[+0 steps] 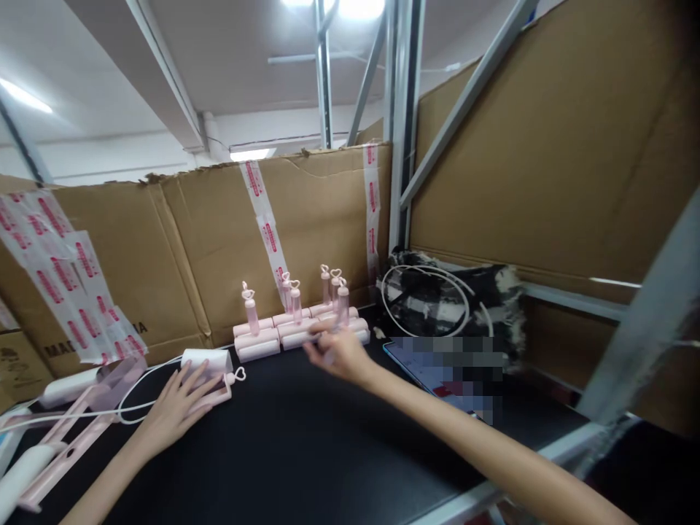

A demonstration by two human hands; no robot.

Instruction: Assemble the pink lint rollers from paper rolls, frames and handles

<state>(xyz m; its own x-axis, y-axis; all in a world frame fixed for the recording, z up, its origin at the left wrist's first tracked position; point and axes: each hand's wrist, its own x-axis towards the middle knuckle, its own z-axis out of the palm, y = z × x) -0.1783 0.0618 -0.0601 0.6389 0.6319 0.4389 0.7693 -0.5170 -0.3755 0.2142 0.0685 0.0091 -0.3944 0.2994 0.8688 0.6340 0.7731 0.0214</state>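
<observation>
My left hand (pixel 176 402) lies with spread fingers over a white cylinder (pixel 208 359) joined to a pink part (pixel 219 394), which has a small heart-shaped loop (pixel 238 375) at its right end. My right hand (pixel 343 353) is closed in a pinch in front of a row of pink and white blocks (pixel 258 346). What its fingers hold is blurred and I cannot make it out. On the blocks stand several clear pink tubes (pixel 296 306) with heart-shaped tops.
More white and pink parts (pixel 71 452) lie at the left, crossed by a white cable (pixel 123 397). A phone (pixel 426 379), partly blurred out, lies right of my right hand. Behind it is a dark bundle with a coiled cable (pixel 426 299). Cardboard walls (pixel 213 240) and metal posts (pixel 402 131) border the black table (pixel 273 452).
</observation>
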